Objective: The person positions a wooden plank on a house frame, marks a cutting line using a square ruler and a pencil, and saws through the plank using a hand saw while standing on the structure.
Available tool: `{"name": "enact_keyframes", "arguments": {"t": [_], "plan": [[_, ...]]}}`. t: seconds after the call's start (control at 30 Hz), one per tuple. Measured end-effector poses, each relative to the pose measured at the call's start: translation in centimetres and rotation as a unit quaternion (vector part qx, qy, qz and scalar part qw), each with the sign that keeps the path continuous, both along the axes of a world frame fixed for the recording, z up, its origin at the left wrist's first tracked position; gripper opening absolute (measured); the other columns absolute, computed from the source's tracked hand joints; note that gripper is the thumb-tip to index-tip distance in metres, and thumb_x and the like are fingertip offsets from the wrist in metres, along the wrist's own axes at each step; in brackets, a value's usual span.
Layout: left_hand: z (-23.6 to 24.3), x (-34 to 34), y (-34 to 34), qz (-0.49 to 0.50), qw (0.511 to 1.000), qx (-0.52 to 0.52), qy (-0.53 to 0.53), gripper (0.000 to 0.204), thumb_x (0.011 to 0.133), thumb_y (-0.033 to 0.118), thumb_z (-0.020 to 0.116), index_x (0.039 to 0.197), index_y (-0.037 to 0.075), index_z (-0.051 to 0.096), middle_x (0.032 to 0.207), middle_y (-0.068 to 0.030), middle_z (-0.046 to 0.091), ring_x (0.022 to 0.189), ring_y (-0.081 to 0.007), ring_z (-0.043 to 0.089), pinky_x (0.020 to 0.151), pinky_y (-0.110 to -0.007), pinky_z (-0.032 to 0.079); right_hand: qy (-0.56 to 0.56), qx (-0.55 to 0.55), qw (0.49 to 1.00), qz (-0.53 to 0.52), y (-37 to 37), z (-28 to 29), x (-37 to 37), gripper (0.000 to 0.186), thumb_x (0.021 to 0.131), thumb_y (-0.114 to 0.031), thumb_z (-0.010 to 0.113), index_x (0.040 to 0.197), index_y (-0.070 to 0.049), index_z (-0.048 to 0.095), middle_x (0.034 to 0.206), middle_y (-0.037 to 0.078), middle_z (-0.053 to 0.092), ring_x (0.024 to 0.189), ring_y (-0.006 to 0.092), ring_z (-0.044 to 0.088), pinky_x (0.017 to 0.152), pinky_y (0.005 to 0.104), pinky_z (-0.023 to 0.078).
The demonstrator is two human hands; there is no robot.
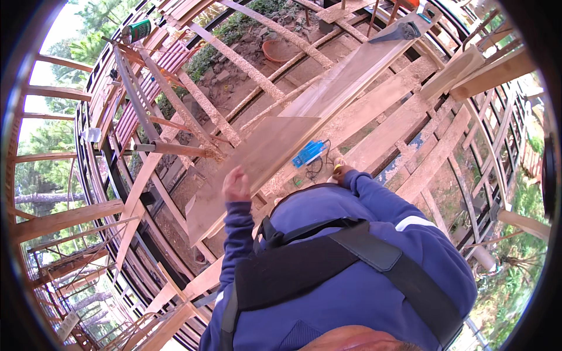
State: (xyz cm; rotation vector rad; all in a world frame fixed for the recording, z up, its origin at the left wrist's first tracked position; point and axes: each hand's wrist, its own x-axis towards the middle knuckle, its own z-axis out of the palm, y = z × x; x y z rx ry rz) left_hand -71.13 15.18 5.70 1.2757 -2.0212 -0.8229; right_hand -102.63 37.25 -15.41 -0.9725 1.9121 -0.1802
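Observation:
My left hand (237,186) is at the near side of a wide brown board (257,153), its fingers loosely bent and pointing up. Nothing shows in it, and whether it touches the board is unclear. To the right, close to my body, my right hand (341,171) is closed on a small object with a yellow part; most of it is hidden by the fingers. A blue power tool (309,153) with a dark cord (319,169) lies between the hands, just past my waist. The board rests along a long plank (351,76) running away to the upper right.
A handsaw (398,33) lies at the plank's far end. Sawdust-covered beams (240,50) cross over rocky ground with gaps between them. A reddish basin (280,51) sits below. A green can (136,31) stands far left, near a metal pipe (133,93). Timber beams (492,76) jut in at right.

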Motion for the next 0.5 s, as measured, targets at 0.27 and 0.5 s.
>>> {"name": "enact_keyframes", "arguments": {"t": [0.27,0.5], "plan": [[0.4,-23.4,0.0,-0.260,0.937,-0.136,-0.188,0.052,0.073,0.023,0.074,0.120,0.003,0.061,0.123,-0.0143,0.060,0.120,-0.0324,0.052,0.102,-0.041,0.043,0.103,0.004,0.973,-0.209,15.4,-5.5,-18.1,0.035,0.084,-0.035,0.063,0.103,-0.007,0.072,0.106,0.019,0.070,0.103,0.0356,0.066,0.093,0.0414,0.051],[-5.1,-33.0,-0.5,-0.302,0.791,-0.066,-0.528,0.027,0.089,0.019,0.054,0.109,0.012,0.071,0.110,-0.0089,0.070,0.108,-0.0311,0.064,0.092,-0.046,0.049,0.071,0.076,0.933,-0.345,26.1,-5.3,-18.0,0.033,0.086,-0.034,0.059,0.098,-0.006,0.073,0.100,0.019,0.071,0.102,0.0359,0.066,0.091,0.0436,0.051]]}}
